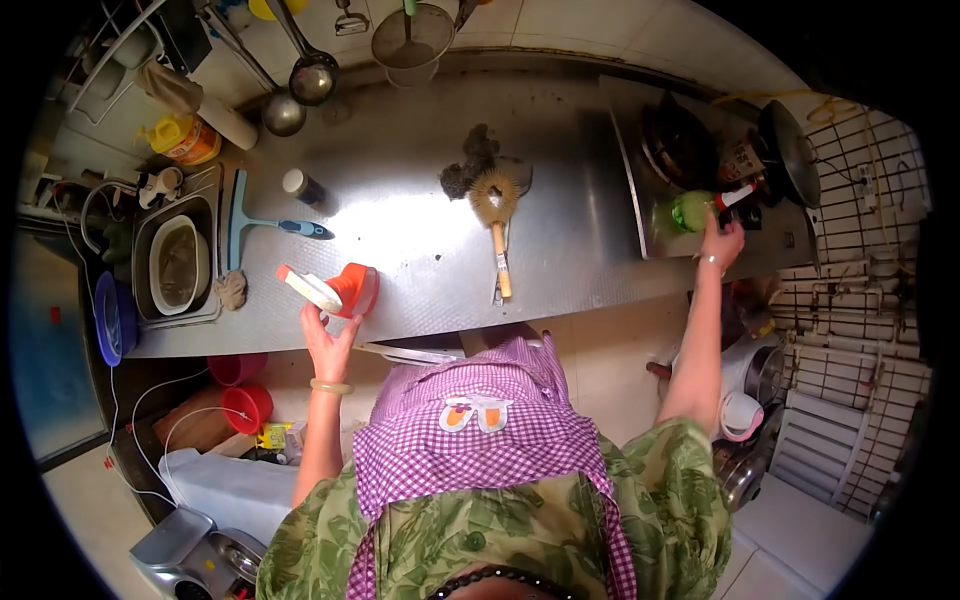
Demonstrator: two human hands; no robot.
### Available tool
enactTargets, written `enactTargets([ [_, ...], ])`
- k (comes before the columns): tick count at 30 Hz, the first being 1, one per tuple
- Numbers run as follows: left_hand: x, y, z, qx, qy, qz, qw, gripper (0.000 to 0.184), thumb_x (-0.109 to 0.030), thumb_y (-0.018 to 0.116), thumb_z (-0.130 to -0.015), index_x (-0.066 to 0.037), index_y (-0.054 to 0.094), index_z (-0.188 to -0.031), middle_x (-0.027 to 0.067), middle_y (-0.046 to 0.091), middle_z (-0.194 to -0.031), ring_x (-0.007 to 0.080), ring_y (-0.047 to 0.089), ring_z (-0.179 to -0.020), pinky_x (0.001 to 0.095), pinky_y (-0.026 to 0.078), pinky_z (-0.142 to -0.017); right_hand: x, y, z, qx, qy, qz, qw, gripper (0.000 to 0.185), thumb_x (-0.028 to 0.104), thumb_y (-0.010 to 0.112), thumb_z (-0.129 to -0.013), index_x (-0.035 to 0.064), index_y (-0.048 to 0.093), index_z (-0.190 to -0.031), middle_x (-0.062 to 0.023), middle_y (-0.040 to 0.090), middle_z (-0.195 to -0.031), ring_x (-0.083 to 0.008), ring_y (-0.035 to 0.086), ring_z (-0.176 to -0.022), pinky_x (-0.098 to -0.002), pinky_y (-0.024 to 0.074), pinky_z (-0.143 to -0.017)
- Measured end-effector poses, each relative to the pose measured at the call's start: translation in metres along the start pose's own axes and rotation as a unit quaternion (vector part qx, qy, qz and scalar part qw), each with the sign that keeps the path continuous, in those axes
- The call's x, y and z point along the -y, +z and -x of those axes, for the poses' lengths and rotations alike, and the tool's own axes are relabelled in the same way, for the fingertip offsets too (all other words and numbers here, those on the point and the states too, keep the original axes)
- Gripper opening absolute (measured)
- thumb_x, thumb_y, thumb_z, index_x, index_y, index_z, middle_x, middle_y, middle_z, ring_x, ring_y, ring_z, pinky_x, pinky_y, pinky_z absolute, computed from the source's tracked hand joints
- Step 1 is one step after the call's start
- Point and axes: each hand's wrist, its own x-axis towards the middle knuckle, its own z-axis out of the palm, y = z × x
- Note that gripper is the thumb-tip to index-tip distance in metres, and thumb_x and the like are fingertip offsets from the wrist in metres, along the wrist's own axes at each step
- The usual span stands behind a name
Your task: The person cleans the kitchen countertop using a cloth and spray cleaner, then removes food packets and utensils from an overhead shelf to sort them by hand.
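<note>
At the counter's front edge, my left hand [328, 338] is closed around an orange spray bottle [360, 288] with a white and orange trigger head. Far to the right, my right hand [722, 242] grips a green spray bottle [690, 212] with a red and white nozzle, beside the stove. Between them a round brush [494, 198] with a wooden handle lies on the steel counter. Dark steel-wool scrubbers [470, 162] lie just behind its head. A light-blue squeegee [270, 226] and a white-capped jar [303, 186] are beyond my left hand.
A sink [147, 290] holding a white basin [204, 262] is at the left, with a rag [231, 290] by it. Ladles [313, 78] and a strainer [412, 40] hang along the back wall. Pans [680, 140] stand on the stove at right.
</note>
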Motion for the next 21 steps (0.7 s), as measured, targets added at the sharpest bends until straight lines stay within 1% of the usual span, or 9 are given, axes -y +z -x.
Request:
enactTargets([
  [3, 0.000, 0.007, 0.000, -0.006, -0.002, 0.027, 1.000, 0.073, -0.024, 0.080, -0.070, -0.002, 0.043, -0.130, 0.0143, 0.047, -0.123, 0.0282, 0.049, -0.113, 0.0395, 0.044, -0.090, 0.061, -0.015, 0.078, 0.233, 0.094, -0.184, 0.950, 0.034, 0.021, 0.072, -0.081, 0.0019, 0.059, -0.106, -0.0116, 0.065, -0.093, -0.0227, 0.063, -0.083, -0.0343, 0.0512, -0.077],
  [4, 0.000, 0.009, 0.000, -0.007, 0.001, 0.036, 0.999, 0.072, -0.024, 0.080, -0.070, -0.002, 0.044, -0.129, 0.0142, 0.047, -0.123, 0.0279, 0.049, -0.113, 0.0394, 0.043, -0.091, 0.083, -0.005, 0.116, 0.332, 0.096, -0.206, 0.915, 0.036, 0.021, 0.070, -0.080, 0.0028, 0.059, -0.109, -0.0104, 0.065, -0.094, -0.0214, 0.063, -0.084, -0.0339, 0.0511, -0.079],
  [5, -0.004, 0.011, 0.000, -0.006, 0.004, 0.052, 0.999, 0.072, -0.023, 0.079, -0.070, -0.002, 0.044, -0.129, 0.0140, 0.048, -0.122, 0.0279, 0.049, -0.113, 0.0393, 0.043, -0.091, 0.106, 0.007, 0.156, 0.372, -0.028, -0.144, 0.917, 0.043, 0.025, 0.071, -0.079, 0.0024, 0.058, -0.114, -0.0114, 0.066, -0.096, -0.0217, 0.063, -0.087, -0.0342, 0.0511, -0.080],
  [9, -0.021, 0.017, -0.010, -0.009, 0.025, 0.107, 0.994, 0.071, -0.020, 0.079, -0.073, 0.000, 0.044, -0.130, 0.0143, 0.048, -0.127, 0.0271, 0.049, -0.118, 0.0386, 0.040, -0.099, 0.187, 0.051, 0.290, 0.399, -0.186, -0.051, 0.897, 0.064, 0.028, 0.070, -0.075, 0.0044, 0.047, -0.131, -0.0179, 0.058, -0.119, -0.0352, 0.061, -0.100, -0.0420, 0.0501, -0.085],
  [12, -0.036, 0.015, -0.014, 0.001, -0.018, 0.199, 0.980, 0.072, -0.018, 0.078, -0.075, 0.002, 0.040, -0.133, 0.0142, 0.047, -0.133, 0.0240, 0.047, -0.122, 0.0370, 0.036, -0.105, 0.234, 0.035, 0.294, 0.497, -0.115, -0.076, 0.857, 0.061, 0.018, 0.063, -0.074, 0.0031, 0.044, -0.130, -0.0225, 0.052, -0.124, -0.0405, 0.057, -0.105, -0.0436, 0.0495, -0.086],
  [14, -0.029, 0.017, -0.016, 0.010, -0.032, 0.242, 0.970, 0.068, -0.019, 0.078, -0.075, 0.001, 0.043, -0.129, 0.0126, 0.051, -0.126, 0.0229, 0.050, -0.116, 0.0365, 0.039, -0.100, 0.235, 0.034, 0.305, 0.453, -0.077, -0.128, 0.879, 0.051, 0.010, 0.058, -0.071, 0.0017, 0.050, -0.120, -0.0243, 0.057, -0.115, -0.0433, 0.057, -0.102, -0.0437, 0.0501, -0.085],
  [16, -0.024, 0.013, -0.016, -0.015, 0.007, 0.126, 0.992, 0.065, -0.021, 0.077, -0.074, 0.001, 0.046, -0.126, 0.0154, 0.053, -0.119, 0.0284, 0.052, -0.111, 0.0396, 0.040, -0.097, 0.246, 0.024, 0.290, 0.498, -0.042, -0.116, 0.858, 0.043, 0.008, 0.059, -0.070, -0.0001, 0.054, -0.112, -0.0240, 0.061, -0.106, -0.0430, 0.059, -0.100, -0.0441, 0.0500, -0.083],
  [18, -0.025, 0.004, -0.008, -0.024, 0.016, 0.077, 0.997, 0.065, -0.022, 0.077, -0.074, 0.001, 0.046, -0.126, 0.0172, 0.053, -0.119, 0.0313, 0.052, -0.110, 0.0406, 0.040, -0.097, 0.233, 0.028, 0.287, 0.434, -0.067, -0.176, 0.881, 0.039, 0.006, 0.061, -0.070, -0.0022, 0.055, -0.108, -0.0208, 0.065, -0.089, -0.0375, 0.065, -0.083, -0.0426, 0.0524, -0.072],
  [21, -0.025, 0.009, 0.002, -0.034, 0.002, 0.088, 0.996, 0.067, -0.021, 0.076, -0.074, 0.000, 0.045, -0.129, 0.0186, 0.052, -0.121, 0.0324, 0.052, -0.111, 0.0405, 0.040, -0.098, 0.198, 0.082, 0.289, 0.534, 0.050, -0.180, 0.825, 0.037, 0.007, 0.062, -0.071, -0.0039, 0.054, -0.106, -0.0181, 0.064, -0.079, -0.0293, 0.066, -0.067, -0.0394, 0.0525, -0.060],
])
